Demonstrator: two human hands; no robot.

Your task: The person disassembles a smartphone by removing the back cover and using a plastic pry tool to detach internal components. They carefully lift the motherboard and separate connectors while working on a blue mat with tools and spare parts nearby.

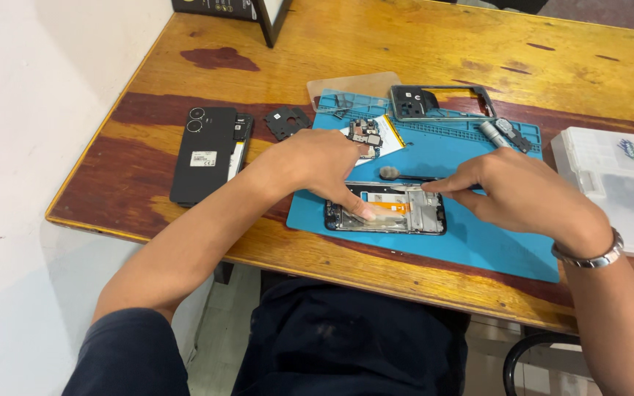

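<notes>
Both hands on opened phone frame (387,209), near edge of blue mat (478,242)

L hand (324,165) presses frame's left end, grasping nothing; R hand (508,192) pinches brush (405,174) at right end. Frame's long axis runs left-right betw. hands. Circuit board (365,133) far side, back cover (207,150) left, parts box (614,183) right; nothing blocks

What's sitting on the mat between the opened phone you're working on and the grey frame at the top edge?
In the head view, a small brush lies just above the opened phone; beyond it the blue mat is bare up to the grey frame.
</notes>
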